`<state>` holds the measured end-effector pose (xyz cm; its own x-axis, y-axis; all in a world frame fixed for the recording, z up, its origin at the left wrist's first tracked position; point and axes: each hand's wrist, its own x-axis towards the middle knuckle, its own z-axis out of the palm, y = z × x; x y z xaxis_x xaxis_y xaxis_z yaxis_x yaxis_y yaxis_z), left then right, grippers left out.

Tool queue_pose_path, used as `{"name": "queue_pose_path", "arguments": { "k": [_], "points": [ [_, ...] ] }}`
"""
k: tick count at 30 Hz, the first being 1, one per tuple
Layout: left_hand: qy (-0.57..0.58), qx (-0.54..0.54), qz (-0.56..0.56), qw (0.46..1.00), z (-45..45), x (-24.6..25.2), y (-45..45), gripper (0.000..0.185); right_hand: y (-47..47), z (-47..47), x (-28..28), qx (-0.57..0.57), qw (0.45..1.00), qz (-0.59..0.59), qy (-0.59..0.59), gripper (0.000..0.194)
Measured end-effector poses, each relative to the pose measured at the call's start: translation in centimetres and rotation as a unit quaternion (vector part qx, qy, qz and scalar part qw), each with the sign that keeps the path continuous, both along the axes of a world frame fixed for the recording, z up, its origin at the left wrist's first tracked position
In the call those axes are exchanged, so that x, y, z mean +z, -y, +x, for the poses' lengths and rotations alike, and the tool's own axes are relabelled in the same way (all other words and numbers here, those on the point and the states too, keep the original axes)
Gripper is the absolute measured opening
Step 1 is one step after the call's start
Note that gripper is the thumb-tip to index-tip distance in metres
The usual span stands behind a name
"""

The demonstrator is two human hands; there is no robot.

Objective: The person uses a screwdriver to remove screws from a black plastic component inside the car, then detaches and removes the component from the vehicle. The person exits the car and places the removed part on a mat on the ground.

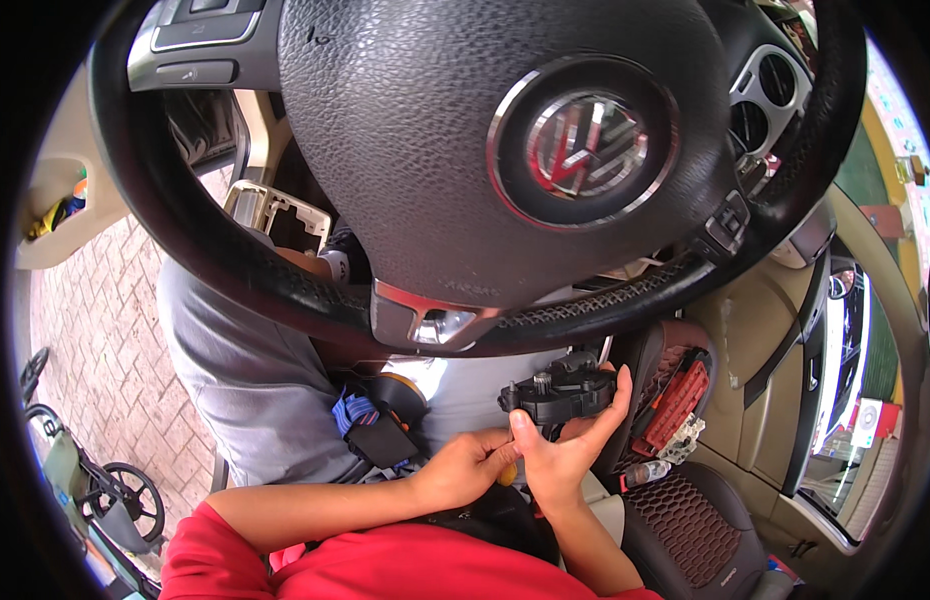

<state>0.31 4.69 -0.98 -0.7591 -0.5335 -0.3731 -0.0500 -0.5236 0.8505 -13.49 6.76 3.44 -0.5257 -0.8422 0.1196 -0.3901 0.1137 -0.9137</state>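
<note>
My right hand [566,457] holds up a black plastic actuator-like unit [562,394], with a toothed metal shaft or gear on its upper side. The thumb lies along its lower left edge, and the fingers pass behind it. My left hand [469,465] is just below the unit, touching or very near the right thumb. Its fingers are closed on a thin tool with a yellow end [508,474], perhaps a screwdriver; most of it is hidden by the hands. On my lap are a black flat item [382,439] and a blue striped strap [355,411].
The steering wheel [465,187] hangs close above both hands. On the passenger seat [690,517] lie a red tool case [671,405], a pale bracket-like part [682,439] and a small bottle [646,474]. A beige trim frame [285,214] stands by my leg near the open door [56,187].
</note>
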Motion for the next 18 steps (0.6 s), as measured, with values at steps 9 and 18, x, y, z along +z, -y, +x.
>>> {"name": "queue_pose_path", "arguments": {
  "k": [9, 18],
  "points": [
    [0.037, -0.007, 0.065, 0.997, 0.2, -0.9, 0.5, 0.032, 2.6, 0.1, -0.5, -0.031, 0.992, 0.090, -0.086, 0.124],
    [-0.123, 0.313, 0.220, 0.916, 2.8, -0.7, 1.3, 0.023, 2.5, -2.0, 1.8, 0.059, 0.981, 0.127, -0.133, 0.125]
  ]
}}
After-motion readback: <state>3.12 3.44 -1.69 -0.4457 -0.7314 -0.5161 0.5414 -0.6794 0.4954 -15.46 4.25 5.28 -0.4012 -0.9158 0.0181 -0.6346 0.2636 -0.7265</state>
